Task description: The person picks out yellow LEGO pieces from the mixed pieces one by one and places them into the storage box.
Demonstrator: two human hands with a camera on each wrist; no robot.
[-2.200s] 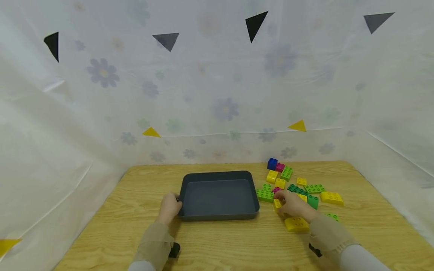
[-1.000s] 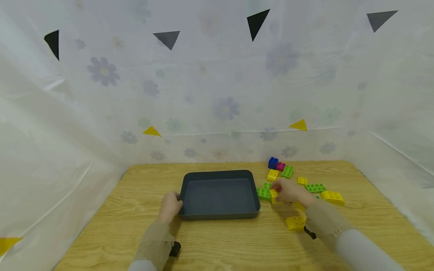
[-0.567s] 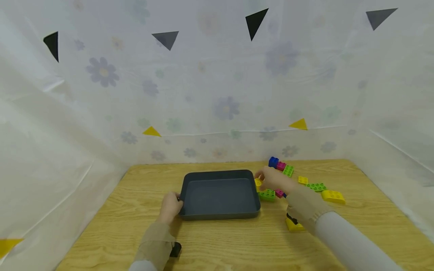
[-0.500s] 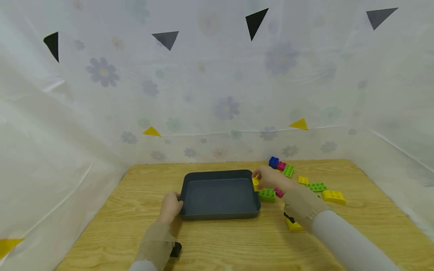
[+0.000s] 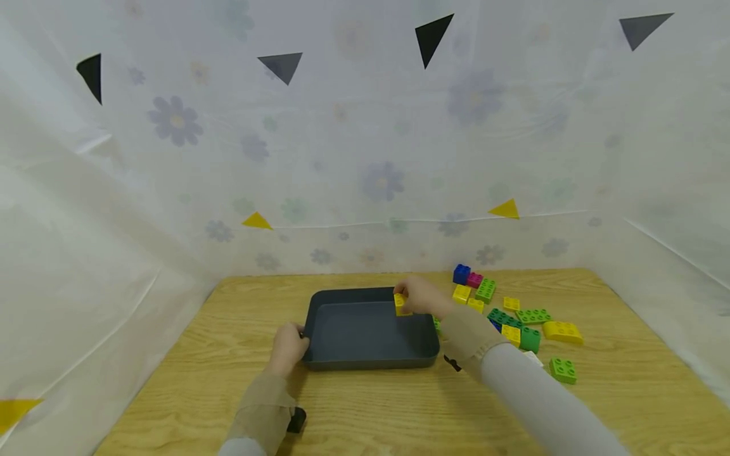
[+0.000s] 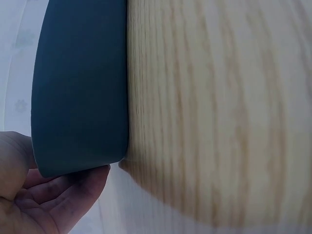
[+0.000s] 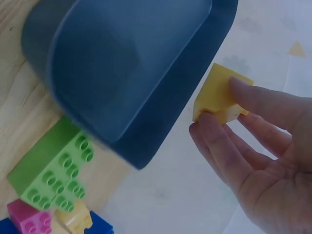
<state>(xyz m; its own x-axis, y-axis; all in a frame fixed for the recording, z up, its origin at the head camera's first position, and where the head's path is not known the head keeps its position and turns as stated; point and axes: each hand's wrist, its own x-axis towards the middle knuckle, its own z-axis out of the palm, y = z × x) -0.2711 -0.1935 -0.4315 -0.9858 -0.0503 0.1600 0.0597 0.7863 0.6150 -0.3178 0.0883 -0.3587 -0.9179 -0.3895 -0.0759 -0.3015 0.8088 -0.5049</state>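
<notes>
The right hand (image 5: 419,296) is pinching a small yellow block (image 5: 401,304) between thumb and fingertips (image 7: 209,124), holding it above the far right corner of the dark tray (image 5: 319,364). The block is hanging just inside the tray's rim, with the open basin lying below and to the left of it. The left hand (image 5: 288,347) is gripping the tray's near left corner, fingers curled under the wall (image 6: 80,87). The tray's long axis is running left to right across the wooden table (image 5: 371,411). The loose blocks (image 5: 516,320) are lying to the right of the tray, nearer the right hand.
</notes>
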